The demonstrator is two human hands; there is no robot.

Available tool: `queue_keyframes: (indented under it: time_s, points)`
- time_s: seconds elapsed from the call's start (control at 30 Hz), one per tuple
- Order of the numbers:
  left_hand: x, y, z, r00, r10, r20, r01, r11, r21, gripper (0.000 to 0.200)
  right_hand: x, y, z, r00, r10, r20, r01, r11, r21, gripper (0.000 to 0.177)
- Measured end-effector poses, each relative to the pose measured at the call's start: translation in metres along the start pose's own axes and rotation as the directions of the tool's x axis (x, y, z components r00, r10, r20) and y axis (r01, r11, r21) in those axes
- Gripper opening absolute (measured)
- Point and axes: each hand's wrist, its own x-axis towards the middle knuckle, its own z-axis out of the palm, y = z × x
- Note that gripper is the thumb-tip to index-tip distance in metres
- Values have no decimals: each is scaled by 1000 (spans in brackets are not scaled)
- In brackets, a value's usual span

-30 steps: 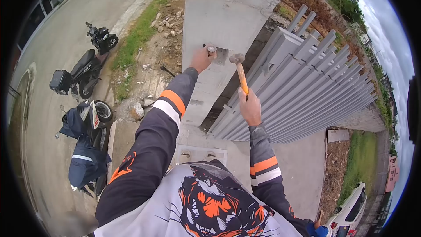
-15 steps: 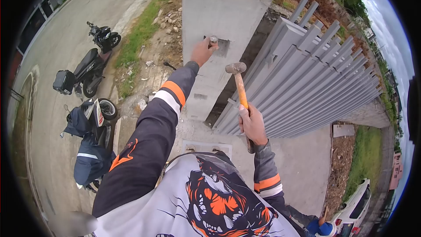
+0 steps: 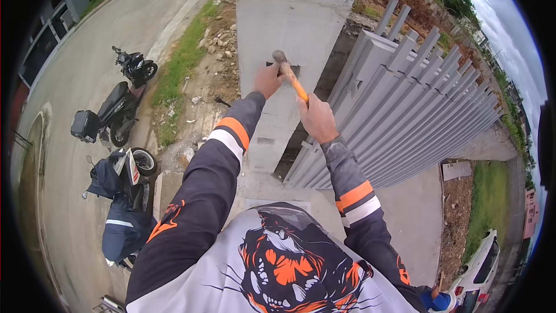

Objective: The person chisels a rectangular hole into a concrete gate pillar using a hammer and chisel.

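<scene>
My right hand (image 3: 319,117) is closed round the orange handle of a hammer (image 3: 294,81). The hammer's head lies over my left hand (image 3: 269,80), at a recess in the grey concrete pillar (image 3: 284,23). My left hand is closed at the recess. What it holds is mostly hidden by the hammer's head and too small to name in this view. A smaller shallow recess (image 3: 266,141) shows lower on the pillar.
Right of the pillar leans a grey slatted metal gate (image 3: 399,110). Parked motorcycles (image 3: 117,104) stand on the road at the left. At the lower right are a white car (image 3: 478,269) and a person in blue (image 3: 437,300).
The hammer has swung up and left, from beside the pillar onto the spot at my left hand. My right hand has moved the same way, and the view has shifted slightly.
</scene>
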Motion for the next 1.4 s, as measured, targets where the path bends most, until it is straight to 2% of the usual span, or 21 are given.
queue_keyframes:
  time_s: [0.03, 0.07, 0.13, 0.2, 0.27, 0.33, 0.37, 0.43, 0.57, 0.67, 0.73, 0.77, 0.87, 0.93, 1.0, 1.13, 1.2, 1.27, 1.37, 1.4]
  points:
    - [-8, -1, 4, 1000, 10, -20, -12, 995, -99, 35, -2, -11, -11, 999, -21, -32, 23, 999, 48, 32]
    - [-20, -2, 10, 1000, 10, -27, -16, 980, -198, 34, -12, -42, -41, 997, -35, -72, 46, 984, 169, 32]
    - [-16, 3, 6, 999, 27, -39, -32, 990, -140, 34, -15, -92, -88, 984, -62, -167, 126, 905, 405, 32]
    - [-20, -1, 7, 999, 34, -29, -38, 990, -134, 33, -17, -82, -80, 920, -132, -369, 329, 772, 544, 36]
    - [-17, -5, 9, 998, 54, -22, -57, 980, -193, 32, -15, -53, -56, 910, -140, -390, 325, 825, 463, 39]
    - [-16, 5, 3, 1000, -2, 6, 2, 990, -138, 31, -8, 8, -1, 970, -78, -229, 113, 983, 142, 41]
    - [-20, 8, 0, 999, -32, 25, 34, 994, -103, 31, -16, 29, 18, 985, -14, -171, 33, 994, 105, 42]
    - [-9, 0, 8, 999, 33, -36, -37, 993, -111, 30, -20, 53, 31, 990, 105, -96, -103, 994, 25, 44]
    - [-28, -12, 11, 998, 59, -21, -62, 981, -181, 32, -78, 54, -6, 966, 259, -2, -255, 953, 164, 51]
    - [-49, -1, -18, 982, -12, -186, -3, 997, -77, 35, -138, 86, -5, 923, 378, 74, -384, 891, 243, 52]
    - [-49, -1, -31, 973, -29, -229, -16, 982, -190, 35, -175, 96, -2, 887, 452, 90, -461, 861, 215, 52]
    - [-51, 0, -34, 967, -47, -249, -17, 969, -248, 36, -187, 104, 5, 876, 469, 116, -482, 833, 273, 51]
    - [-45, 11, -29, 969, -40, -242, -8, 981, -195, 36, -211, 114, 30, 846, 493, 203, -530, 741, 413, 48]
    - [-40, -4, -10, 988, -2, -152, -24, 985, -171, 40, -205, 110, 40, 847, 473, 243, -530, 705, 471, 46]
    - [-38, -2, 2, 996, 40, -81, -54, 981, -185, 42, -191, 94, 34, 891, 397, 222, -453, 731, 510, 47]
    - [-29, -11, 17, 995, 22, -95, -28, 998, -57, 41, -147, 39, -23, 964, 238, 121, -264, 787, 557, 53]
    - [-22, -2, 12, 994, 44, -96, -50, 997, -64, 40, -123, 0, -67, 972, 191, 140, -233, 668, 707, 50]
    - [-19, 6, 3, 999, 50, -12, -51, 999, -15, 41, -103, -39, -97, 995, 65, -70, 21, 562, 827, 47]
    - [-13, -3, 6, 995, 91, 32, -92, 995, 35, 40, -74, -72, -108, 940, 4, -341, 311, 401, 862, 44]
    - [-11, -6, 7, 993, 114, 36, -116, 992, 49, 39, -61, -63, -91, 906, -18, -424, 376, 498, 782, 44]
